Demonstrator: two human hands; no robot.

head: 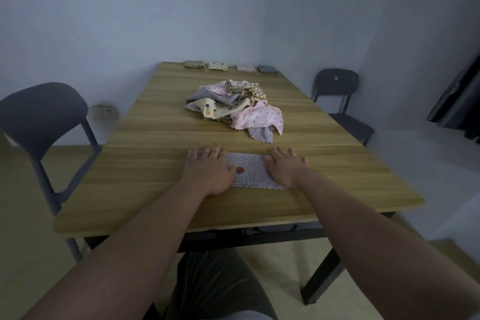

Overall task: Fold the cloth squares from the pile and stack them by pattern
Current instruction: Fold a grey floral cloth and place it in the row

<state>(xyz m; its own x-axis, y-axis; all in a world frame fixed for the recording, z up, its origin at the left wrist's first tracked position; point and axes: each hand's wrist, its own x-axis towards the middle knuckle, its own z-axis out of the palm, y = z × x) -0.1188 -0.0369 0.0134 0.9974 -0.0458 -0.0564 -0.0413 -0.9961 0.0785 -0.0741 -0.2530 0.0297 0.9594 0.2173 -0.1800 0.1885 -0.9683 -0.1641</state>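
Forearms extended. Left hand and right hand, fingers flat and released, press both ends of the grey cloth, just nearside of the pile. Judgement: smooth outward and square the edges before folding. Grey stack lies beyond the pile.

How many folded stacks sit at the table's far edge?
4, in a row along the far edge: checked stack leftmost, then cream stack, pink stack, grey stack rightmost. None seem hidden.
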